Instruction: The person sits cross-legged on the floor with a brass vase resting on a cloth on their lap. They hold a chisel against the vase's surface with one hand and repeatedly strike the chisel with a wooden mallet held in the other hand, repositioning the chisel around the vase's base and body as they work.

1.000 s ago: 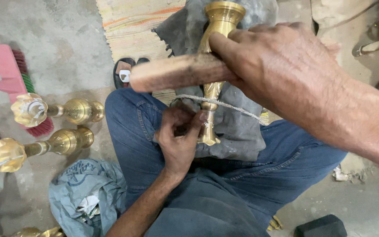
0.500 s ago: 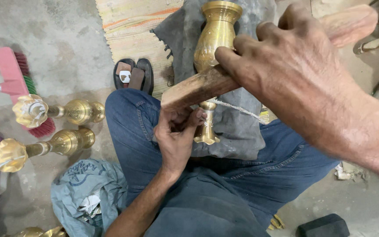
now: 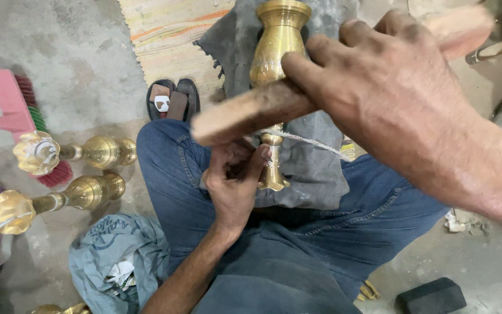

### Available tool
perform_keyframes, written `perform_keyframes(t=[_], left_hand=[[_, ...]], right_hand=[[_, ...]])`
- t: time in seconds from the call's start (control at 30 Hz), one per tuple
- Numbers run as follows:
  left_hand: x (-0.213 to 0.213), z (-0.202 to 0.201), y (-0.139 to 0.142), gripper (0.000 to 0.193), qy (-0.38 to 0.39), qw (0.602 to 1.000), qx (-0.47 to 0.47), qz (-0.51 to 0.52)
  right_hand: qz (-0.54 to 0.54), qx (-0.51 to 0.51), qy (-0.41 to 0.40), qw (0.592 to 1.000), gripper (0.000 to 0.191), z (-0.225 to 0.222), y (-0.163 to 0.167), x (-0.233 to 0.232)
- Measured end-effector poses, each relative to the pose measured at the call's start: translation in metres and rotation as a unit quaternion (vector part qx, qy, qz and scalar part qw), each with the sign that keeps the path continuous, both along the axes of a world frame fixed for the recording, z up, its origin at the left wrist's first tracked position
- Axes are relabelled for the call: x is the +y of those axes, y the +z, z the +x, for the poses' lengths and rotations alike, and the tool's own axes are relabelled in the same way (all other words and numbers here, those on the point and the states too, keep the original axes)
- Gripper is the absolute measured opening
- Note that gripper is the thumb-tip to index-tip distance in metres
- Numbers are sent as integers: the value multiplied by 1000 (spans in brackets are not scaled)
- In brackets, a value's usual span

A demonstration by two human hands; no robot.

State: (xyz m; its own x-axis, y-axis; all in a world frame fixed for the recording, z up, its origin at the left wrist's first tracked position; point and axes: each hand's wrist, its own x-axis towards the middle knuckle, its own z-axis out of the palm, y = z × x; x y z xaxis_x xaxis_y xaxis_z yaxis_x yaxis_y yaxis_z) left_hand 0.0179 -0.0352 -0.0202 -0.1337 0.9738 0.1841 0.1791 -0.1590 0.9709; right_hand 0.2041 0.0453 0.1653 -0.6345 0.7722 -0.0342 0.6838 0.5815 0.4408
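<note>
A brass vase-shaped piece (image 3: 276, 52) lies lengthwise over a grey cloth (image 3: 312, 168) on my lap. My left hand (image 3: 235, 183) is closed around its narrow stem near the foot. A white cord (image 3: 309, 141) is wrapped round that stem and runs off to the right. My right hand (image 3: 396, 93) grips a wooden stick (image 3: 251, 113) held across the piece, its left end blurred with motion.
Two brass pieces (image 3: 82, 152) (image 3: 59, 200) with flower-shaped ends lie on the concrete floor at left, beside a pink brush (image 3: 15, 110). A grey-blue rag (image 3: 114, 256) sits by my knee, a sandal (image 3: 172, 99) and woven mat (image 3: 169, 29) beyond, a black block (image 3: 431, 295) at bottom right.
My right hand has swung the wooden stick from a near-level position to a slant and moved it rightward across the brass piece. The left hand has stayed on the stem.
</note>
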Motion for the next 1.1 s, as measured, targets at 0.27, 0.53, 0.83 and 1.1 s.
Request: perform_keyframes(t=[0.27, 0.53, 0.83, 1.1], left_hand=[[-3, -1, 7, 34, -4, 999, 24, 42], [-1, -5, 7, 22, -31, 999, -33, 0], [0, -3, 1, 22, 3, 999, -42, -18], [0, -3, 5, 26, 16, 998, 61, 25]], right_hand=[[-16, 77, 10, 997, 30, 10, 1, -5], [16, 104, 26, 994, 37, 15, 1, -9], [18, 45, -15, 999, 37, 16, -8, -17], [92, -22, 14, 995, 32, 15, -6, -20]])
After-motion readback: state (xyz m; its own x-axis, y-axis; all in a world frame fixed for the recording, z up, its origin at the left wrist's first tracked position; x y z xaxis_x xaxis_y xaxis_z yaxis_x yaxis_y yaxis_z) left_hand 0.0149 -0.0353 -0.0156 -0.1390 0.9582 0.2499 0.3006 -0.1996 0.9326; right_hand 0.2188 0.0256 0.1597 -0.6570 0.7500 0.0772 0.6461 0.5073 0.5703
